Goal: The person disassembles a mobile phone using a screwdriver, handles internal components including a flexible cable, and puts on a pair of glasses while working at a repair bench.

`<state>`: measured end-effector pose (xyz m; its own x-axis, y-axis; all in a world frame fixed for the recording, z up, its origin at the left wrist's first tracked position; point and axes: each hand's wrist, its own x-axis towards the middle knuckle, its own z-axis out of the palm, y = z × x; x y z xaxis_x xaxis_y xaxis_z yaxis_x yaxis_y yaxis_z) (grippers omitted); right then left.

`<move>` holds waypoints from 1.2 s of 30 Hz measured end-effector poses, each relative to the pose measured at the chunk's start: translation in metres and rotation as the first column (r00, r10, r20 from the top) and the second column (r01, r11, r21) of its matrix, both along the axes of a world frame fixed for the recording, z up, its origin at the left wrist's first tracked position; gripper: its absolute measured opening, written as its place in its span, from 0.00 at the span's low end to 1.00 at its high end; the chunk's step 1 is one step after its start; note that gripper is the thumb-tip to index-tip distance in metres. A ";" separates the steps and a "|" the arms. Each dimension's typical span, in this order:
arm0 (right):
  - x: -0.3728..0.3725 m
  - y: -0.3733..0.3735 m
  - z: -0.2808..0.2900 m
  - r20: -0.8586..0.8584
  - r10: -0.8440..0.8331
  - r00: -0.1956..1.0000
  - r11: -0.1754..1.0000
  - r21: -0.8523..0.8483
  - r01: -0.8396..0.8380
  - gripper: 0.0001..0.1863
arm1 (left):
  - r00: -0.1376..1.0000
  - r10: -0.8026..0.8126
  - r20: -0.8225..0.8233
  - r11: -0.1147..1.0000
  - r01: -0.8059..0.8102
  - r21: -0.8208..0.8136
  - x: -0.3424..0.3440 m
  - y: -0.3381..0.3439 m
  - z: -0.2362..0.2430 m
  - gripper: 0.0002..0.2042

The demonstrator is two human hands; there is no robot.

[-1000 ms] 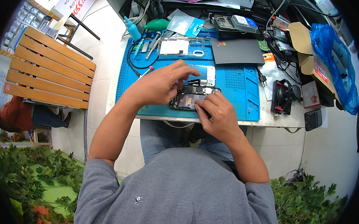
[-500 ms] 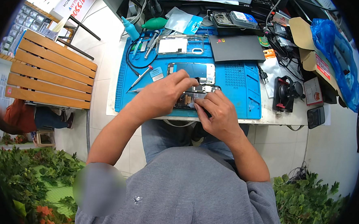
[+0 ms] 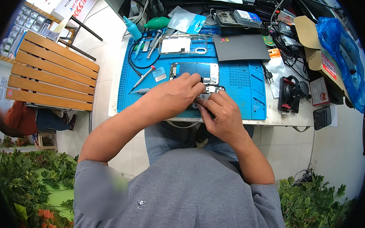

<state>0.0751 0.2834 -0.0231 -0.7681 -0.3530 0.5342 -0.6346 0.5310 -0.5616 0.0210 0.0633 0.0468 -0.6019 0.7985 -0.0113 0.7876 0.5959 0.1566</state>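
An opened phone body (image 3: 211, 89), with bare inner parts showing at its top, lies near the front edge of the blue work mat. Over its left side, my left hand (image 3: 176, 92) is closed with fingers curled down; whatever is in its fingertips is hidden. My right hand (image 3: 221, 113) bends over the lower right of the body, thumb and forefinger pinched close to the left fingertips. What that pinch holds is too small to tell. Just beyond both hands lies a detached phone screen panel (image 3: 196, 68), wide side across.
Left on the mat (image 3: 244, 101) are a red-capped screwdriver (image 3: 143, 78) and a grey pen-like tool (image 3: 140, 90). A clear phone case (image 3: 184, 45) and a dark flat sheet (image 3: 241, 47) lie behind. A black clamp (image 3: 291, 95) stands right, by a cardboard box (image 3: 317, 55).
My left hand has shifted right and slightly down, with its fingertips now nearly meeting the right ones and covering more of the phone body. My right hand stays almost in place.
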 end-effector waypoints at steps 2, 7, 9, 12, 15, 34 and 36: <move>0.000 -0.001 0.001 -0.010 -0.002 1.000 1.000 -0.009 0.002 0.06 | 0.999 0.011 0.048 0.999 -0.013 0.035 -0.005 0.000 0.002 0.12; 0.000 -0.001 0.000 -0.005 -0.007 1.000 1.000 -0.008 0.007 0.06 | 0.974 0.093 0.206 0.994 -0.102 0.035 -0.020 0.004 0.006 0.19; 0.000 0.000 0.001 -0.008 -0.006 1.000 1.000 -0.005 0.006 0.05 | 0.963 0.088 0.255 0.995 -0.098 0.028 -0.028 0.004 0.010 0.20; 0.000 -0.001 0.001 0.001 -0.003 1.000 1.000 -0.014 0.003 0.05 | 0.937 0.088 0.338 0.994 -0.107 0.037 -0.037 0.002 0.010 0.21; 0.000 -0.002 0.000 -0.002 -0.001 1.000 1.000 -0.021 0.001 0.06 | 0.912 0.107 0.397 0.986 -0.150 0.078 -0.037 -0.001 0.014 0.21; -0.046 0.031 0.030 0.425 -0.245 0.872 0.959 -0.027 0.283 0.22 | 0.834 0.427 0.348 0.713 -0.548 0.438 -0.012 -0.062 -0.012 0.28; -0.048 0.032 0.031 0.470 -0.229 0.852 0.956 -0.057 0.288 0.23 | 0.835 0.438 0.332 0.711 -0.548 0.441 -0.009 -0.055 -0.003 0.29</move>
<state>0.0274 0.3156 0.0077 -0.9896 -0.0634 0.1292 -0.1426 0.5498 -0.8230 0.0123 0.0079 0.0434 -0.9398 0.3105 0.1426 0.3248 0.6825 0.6548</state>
